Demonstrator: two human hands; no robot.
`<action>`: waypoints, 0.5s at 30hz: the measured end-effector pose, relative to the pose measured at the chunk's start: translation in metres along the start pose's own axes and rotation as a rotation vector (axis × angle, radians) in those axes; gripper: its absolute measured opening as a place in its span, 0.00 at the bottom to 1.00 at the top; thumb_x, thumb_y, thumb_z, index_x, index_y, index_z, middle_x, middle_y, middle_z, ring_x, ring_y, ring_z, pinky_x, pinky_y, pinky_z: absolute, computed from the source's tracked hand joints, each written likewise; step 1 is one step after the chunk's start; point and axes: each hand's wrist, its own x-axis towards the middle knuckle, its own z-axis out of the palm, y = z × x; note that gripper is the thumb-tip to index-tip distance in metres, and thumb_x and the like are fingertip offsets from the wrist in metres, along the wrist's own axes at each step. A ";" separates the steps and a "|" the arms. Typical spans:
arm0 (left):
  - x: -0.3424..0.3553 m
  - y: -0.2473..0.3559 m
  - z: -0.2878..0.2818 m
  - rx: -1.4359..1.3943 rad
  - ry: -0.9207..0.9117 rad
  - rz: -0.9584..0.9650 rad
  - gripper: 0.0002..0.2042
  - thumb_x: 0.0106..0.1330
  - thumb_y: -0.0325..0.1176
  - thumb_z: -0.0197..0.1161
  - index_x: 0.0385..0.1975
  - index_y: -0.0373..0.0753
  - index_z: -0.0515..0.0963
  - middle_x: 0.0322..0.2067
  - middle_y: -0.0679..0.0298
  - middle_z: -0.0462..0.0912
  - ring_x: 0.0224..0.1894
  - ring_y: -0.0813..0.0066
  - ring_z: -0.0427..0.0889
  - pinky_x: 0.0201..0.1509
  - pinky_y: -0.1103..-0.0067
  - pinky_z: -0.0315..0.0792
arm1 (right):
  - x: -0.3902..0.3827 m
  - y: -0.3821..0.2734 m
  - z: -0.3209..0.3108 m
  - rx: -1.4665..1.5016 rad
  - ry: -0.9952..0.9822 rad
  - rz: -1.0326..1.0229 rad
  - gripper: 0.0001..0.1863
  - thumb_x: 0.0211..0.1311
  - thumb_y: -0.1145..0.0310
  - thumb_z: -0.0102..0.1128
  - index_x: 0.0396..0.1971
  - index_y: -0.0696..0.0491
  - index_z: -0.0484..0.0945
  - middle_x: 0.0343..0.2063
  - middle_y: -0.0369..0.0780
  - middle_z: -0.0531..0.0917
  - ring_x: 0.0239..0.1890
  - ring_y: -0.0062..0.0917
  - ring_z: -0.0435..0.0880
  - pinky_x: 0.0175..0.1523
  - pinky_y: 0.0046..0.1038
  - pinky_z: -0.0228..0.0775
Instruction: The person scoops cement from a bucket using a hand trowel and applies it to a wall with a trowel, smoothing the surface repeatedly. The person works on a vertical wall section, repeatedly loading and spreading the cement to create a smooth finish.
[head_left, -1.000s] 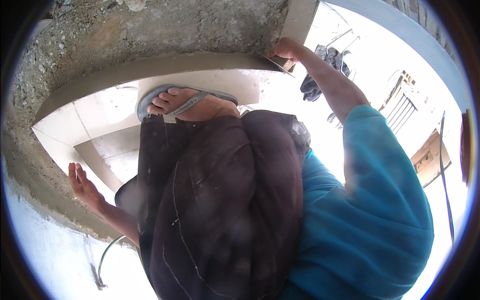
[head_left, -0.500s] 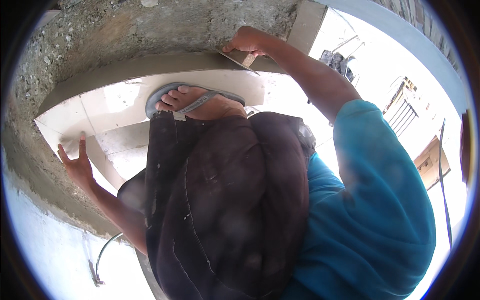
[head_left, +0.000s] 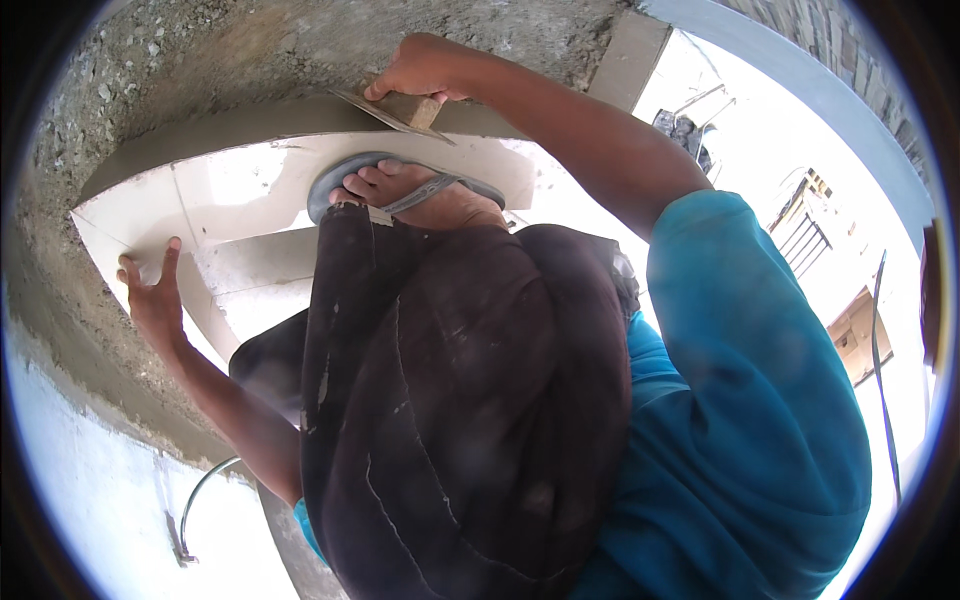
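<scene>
My right hand (head_left: pixel 428 68) grips a plastering trowel (head_left: pixel 408 112) with a thin flat blade and a wooden handle. Its blade lies at the smooth grey mortar strip (head_left: pixel 235 127) along the far side of the tiled surface. My left hand (head_left: pixel 156 300) is open at the left, thumb and fingers spread, fingertips on the pale tiles (head_left: pixel 135 215) near their left edge. Between the two hands, my foot in a grey flip-flop (head_left: pixel 325 190) stands on the tiles. What lies under the trowel blade is hidden.
Rough concrete wall (head_left: pixel 250 50) rises beyond the mortar strip and curves down the left side. A thin bent hose or pipe (head_left: pixel 190 505) comes off the pale wall at lower left. Dark items (head_left: pixel 680 130), a barred metal frame (head_left: pixel 800 235) and a hanging cable (head_left: pixel 878 370) are at right.
My right hand has moved the trowel leftward along the mortar strip. My left hand stays at the left tiles, shifted only slightly. The view has shifted a little.
</scene>
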 end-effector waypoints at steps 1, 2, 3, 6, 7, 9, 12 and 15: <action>0.001 -0.001 0.000 0.001 -0.001 0.007 0.53 0.49 0.75 0.64 0.73 0.48 0.60 0.73 0.50 0.57 0.70 0.50 0.65 0.73 0.57 0.62 | 0.002 -0.007 0.004 0.011 -0.006 -0.018 0.18 0.51 0.61 0.74 0.22 0.63 0.81 0.19 0.41 0.78 0.19 0.27 0.76 0.28 0.33 0.75; 0.002 -0.001 0.000 0.004 0.000 0.007 0.54 0.49 0.74 0.65 0.73 0.47 0.60 0.73 0.50 0.57 0.71 0.50 0.65 0.73 0.57 0.62 | 0.004 -0.014 0.009 0.022 -0.012 -0.037 0.18 0.51 0.61 0.74 0.22 0.63 0.81 0.20 0.41 0.79 0.19 0.26 0.76 0.28 0.33 0.75; 0.003 -0.001 0.001 0.006 0.000 0.008 0.54 0.49 0.74 0.65 0.73 0.46 0.60 0.73 0.50 0.57 0.71 0.50 0.65 0.73 0.57 0.62 | 0.007 -0.023 0.014 0.023 -0.019 -0.058 0.19 0.51 0.58 0.74 0.22 0.61 0.82 0.19 0.40 0.78 0.18 0.25 0.74 0.26 0.32 0.70; 0.003 -0.004 -0.001 0.021 0.007 0.009 0.54 0.49 0.74 0.65 0.73 0.45 0.60 0.73 0.49 0.57 0.71 0.51 0.65 0.73 0.58 0.62 | 0.013 -0.043 0.022 0.072 -0.082 -0.154 0.20 0.54 0.52 0.73 0.28 0.57 0.84 0.21 0.38 0.79 0.21 0.24 0.75 0.25 0.29 0.65; 0.002 -0.005 -0.003 0.027 0.012 0.009 0.55 0.49 0.74 0.65 0.73 0.45 0.59 0.73 0.49 0.57 0.71 0.51 0.65 0.73 0.58 0.62 | 0.017 -0.045 0.021 0.118 -0.127 -0.206 0.20 0.56 0.53 0.72 0.34 0.57 0.85 0.26 0.39 0.82 0.26 0.24 0.79 0.29 0.28 0.69; 0.002 -0.001 0.004 0.029 -0.001 0.019 0.55 0.49 0.75 0.65 0.73 0.45 0.60 0.73 0.48 0.57 0.71 0.51 0.65 0.73 0.58 0.62 | 0.021 -0.036 0.012 0.106 -0.125 -0.278 0.24 0.56 0.52 0.70 0.46 0.55 0.84 0.36 0.41 0.85 0.38 0.28 0.82 0.41 0.30 0.73; -0.002 0.002 -0.001 0.010 -0.023 0.003 0.55 0.49 0.76 0.63 0.73 0.45 0.59 0.73 0.47 0.56 0.72 0.50 0.63 0.73 0.58 0.60 | 0.017 0.014 -0.031 -0.021 -0.074 -0.346 0.31 0.58 0.50 0.68 0.58 0.53 0.78 0.46 0.42 0.85 0.51 0.31 0.82 0.56 0.33 0.73; 0.001 0.000 0.000 -0.006 0.000 0.008 0.55 0.48 0.75 0.64 0.73 0.45 0.60 0.72 0.47 0.57 0.71 0.51 0.64 0.73 0.58 0.62 | 0.029 0.076 -0.053 -0.048 -0.129 -0.287 0.34 0.58 0.48 0.68 0.62 0.49 0.75 0.56 0.42 0.81 0.60 0.34 0.77 0.66 0.38 0.63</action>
